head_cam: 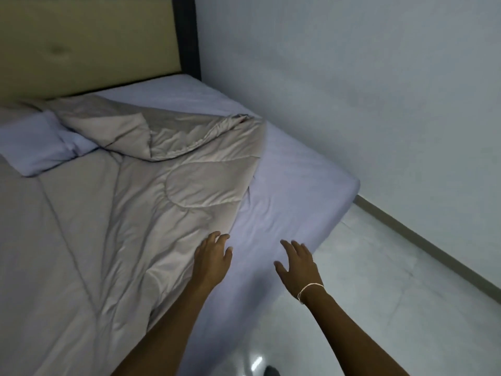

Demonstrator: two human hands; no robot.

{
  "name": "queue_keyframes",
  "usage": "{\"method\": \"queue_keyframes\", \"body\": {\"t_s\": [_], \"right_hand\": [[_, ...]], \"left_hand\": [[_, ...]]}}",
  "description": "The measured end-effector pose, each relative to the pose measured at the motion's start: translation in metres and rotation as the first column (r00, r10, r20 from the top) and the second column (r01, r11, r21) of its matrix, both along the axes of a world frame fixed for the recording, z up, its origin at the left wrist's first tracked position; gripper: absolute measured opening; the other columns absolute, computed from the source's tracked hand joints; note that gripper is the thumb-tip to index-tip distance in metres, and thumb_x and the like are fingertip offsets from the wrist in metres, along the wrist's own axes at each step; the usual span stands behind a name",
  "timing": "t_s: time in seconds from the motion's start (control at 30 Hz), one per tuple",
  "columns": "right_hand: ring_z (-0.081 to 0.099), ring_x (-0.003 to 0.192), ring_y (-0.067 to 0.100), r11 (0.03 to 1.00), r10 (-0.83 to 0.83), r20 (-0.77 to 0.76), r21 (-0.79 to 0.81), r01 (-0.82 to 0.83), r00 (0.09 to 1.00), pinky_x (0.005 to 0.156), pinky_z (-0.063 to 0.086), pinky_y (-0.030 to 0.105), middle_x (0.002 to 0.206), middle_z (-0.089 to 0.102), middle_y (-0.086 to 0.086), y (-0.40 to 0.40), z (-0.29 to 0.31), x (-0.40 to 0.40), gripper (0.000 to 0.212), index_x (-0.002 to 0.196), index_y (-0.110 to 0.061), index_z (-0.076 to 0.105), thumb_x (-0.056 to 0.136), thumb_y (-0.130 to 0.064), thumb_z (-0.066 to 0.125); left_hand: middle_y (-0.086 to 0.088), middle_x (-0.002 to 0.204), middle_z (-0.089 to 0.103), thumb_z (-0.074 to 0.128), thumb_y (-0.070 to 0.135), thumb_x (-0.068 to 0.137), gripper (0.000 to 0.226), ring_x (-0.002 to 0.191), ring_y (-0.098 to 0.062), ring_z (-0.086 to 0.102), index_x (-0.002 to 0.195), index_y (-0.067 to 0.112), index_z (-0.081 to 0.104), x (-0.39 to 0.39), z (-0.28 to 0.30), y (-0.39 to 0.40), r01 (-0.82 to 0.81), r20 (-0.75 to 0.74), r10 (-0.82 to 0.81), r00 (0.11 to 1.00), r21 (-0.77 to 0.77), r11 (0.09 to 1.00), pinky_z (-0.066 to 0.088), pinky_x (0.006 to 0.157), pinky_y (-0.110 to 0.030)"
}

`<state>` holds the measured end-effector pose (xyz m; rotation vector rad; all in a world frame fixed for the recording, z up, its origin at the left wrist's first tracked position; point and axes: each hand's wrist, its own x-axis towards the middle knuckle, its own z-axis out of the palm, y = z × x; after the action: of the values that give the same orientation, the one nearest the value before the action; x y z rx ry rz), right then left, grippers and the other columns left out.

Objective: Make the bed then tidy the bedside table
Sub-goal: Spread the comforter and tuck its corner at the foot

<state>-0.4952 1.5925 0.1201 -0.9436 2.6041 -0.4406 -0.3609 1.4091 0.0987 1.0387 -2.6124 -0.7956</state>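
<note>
From the head camera, we are reaching over the bed: our left hand (212,257) is hovering with relaxed fingers at the edge of the rumpled grey quilted duvet (113,213), holding nothing; our right hand (296,263), fingers spread, is empty above the pale lilac fitted sheet (284,196), beside the white wall (352,77).

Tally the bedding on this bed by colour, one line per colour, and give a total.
Grey-beige: 1, the comforter, rumpled and folded back near the headboard.
Pale lavender-blue: 2, the pillow and the fitted sheet, bare along the wall side.
Total: 3 pieces of bedding.
</note>
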Motion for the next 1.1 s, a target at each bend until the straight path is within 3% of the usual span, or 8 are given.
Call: {"method": "queue_keyframes", "body": {"t_s": [0.37,0.53,0.77,1.1], "right_hand": [[0.012,0.147,0.027,0.948,0.311,0.032,0.067,-0.312,0.950,0.114,0.027,0.043,0.158,0.023,0.005,-0.124,-0.018,-0.151,0.063,0.149,-0.026,0.023,0.095,-0.046,0.046],[0.010,0.148,0.024,0.922,0.374,0.085,0.078,-0.380,0.924,0.114,0.025,0.043,0.158,0.021,0.003,-0.176,-0.026,-0.198,0.063,0.150,-0.028,0.022,0.095,-0.045,0.047],[0.011,0.147,0.025,0.886,0.435,0.126,0.119,-0.449,0.892,0.114,0.025,0.042,0.158,0.022,0.002,-0.239,-0.039,-0.274,0.064,0.149,-0.028,0.022,0.094,-0.047,0.048],[0.011,0.147,0.024,0.732,0.630,0.218,0.156,-0.664,0.745,0.116,0.026,0.039,0.158,0.022,0.000,-0.387,-0.110,-0.373,0.065,0.149,-0.030,0.022,0.093,-0.047,0.049]], "left_hand": [[-0.019,0.131,0.054,0.058,0.019,0.089,0.039,0.115,-0.037,0.054,0.126,0.006,0.056,-0.109,-0.021,-0.067,-0.272,0.013,0.272,0.962,0.012,0.962,0.045,0.097,-0.046],[-0.020,0.131,0.052,0.052,0.022,0.087,0.042,0.115,-0.040,0.052,0.126,0.006,0.055,-0.155,-0.025,-0.118,-0.372,0.007,0.372,0.928,0.053,0.927,0.045,0.096,-0.049],[-0.020,0.130,0.053,0.060,0.021,0.088,0.040,0.113,-0.040,0.054,0.126,0.007,0.056,-0.201,-0.045,-0.156,-0.464,0.078,0.459,0.885,0.077,0.883,0.047,0.093,-0.048],[-0.013,0.146,0.040,0.055,0.032,0.091,0.050,0.131,-0.033,0.040,0.137,0.017,0.045,-0.269,-0.122,-0.217,-0.737,0.269,0.687,0.675,0.202,0.645,0.038,0.102,-0.047]]}}
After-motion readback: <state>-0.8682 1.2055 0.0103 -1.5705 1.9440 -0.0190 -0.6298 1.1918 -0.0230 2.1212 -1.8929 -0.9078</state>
